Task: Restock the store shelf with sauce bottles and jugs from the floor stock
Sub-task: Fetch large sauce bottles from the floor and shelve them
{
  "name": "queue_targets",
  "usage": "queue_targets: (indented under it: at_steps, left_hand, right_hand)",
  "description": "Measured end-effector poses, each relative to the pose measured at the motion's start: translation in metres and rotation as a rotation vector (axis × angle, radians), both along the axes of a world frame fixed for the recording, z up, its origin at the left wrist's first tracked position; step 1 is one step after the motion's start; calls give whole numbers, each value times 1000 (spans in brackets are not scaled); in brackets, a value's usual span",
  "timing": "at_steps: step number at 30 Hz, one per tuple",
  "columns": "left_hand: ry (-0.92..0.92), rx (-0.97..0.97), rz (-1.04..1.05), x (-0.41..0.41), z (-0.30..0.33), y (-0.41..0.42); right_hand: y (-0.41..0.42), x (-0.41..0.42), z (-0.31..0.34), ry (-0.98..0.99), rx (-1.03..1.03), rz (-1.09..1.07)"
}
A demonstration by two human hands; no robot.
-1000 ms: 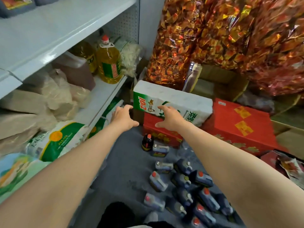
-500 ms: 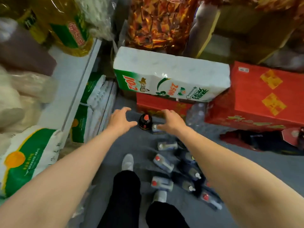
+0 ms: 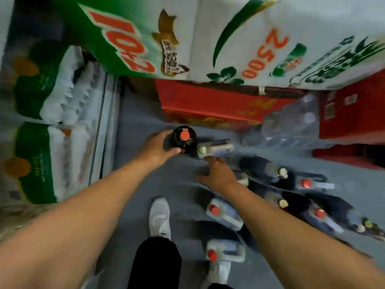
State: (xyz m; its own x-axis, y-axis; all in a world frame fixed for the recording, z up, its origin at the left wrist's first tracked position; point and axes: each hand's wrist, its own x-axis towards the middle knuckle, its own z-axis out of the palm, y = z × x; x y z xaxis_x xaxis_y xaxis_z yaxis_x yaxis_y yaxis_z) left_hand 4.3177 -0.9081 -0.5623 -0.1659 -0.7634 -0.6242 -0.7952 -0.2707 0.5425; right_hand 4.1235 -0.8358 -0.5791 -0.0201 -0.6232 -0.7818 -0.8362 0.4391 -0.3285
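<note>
- One dark round sauce bottle (image 3: 184, 140) with a red cap stands upright on the grey floor (image 3: 141, 130), far centre, just before the red carton (image 3: 208, 103).
- Left hand (image 3: 155, 148) wraps round that bottle: fingers on its far-left side, thumb at the near side, a grasping grip.
- Right hand (image 3: 217, 174) hangs released, fingers spread, above the jugs; its fingertips are just near of a pale-capped jug (image 3: 214, 148) lying beside the bottle. Whether they touch it, I cannot tell.
- Jugs on the floor (image 3: 226, 213): I count about nine to the right and near, five red caps, four pale; motion blur makes the count rough.
- Writing: the big white-and-green pack (image 3: 208, 38) on top of the carton reads "10+2" and "2500"; the rest is too blurred.
- Left: green-and-white sacks (image 3: 41, 101) stacked under the shelf.
- Near: one grey shoe (image 3: 159, 217) and a black trouser leg (image 3: 155, 263).
</note>
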Motion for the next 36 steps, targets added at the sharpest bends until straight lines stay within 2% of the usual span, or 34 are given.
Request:
queue_targets:
  at_steps: [6, 11, 16, 25, 36]
  left_hand:
    - [60, -3, -129, -10, -102, -29]
    - [174, 48, -244, -17, -142, -47]
    - [239, -95, -146, -14, -157, -40]
    - [343, -195, 0, 2, -173, -37]
    - [425, -164, 26, 30, -188, -31]
  right_hand:
    - [7, 9, -90, -10, 3, 6]
    - [3, 14, -135, -9, -15, 5]
    - [-4, 18, -162, -33, -48, -112]
    - [-8, 32, -194, -162, -75, -259]
    - [-14, 49, -227, -353, -218, -426]
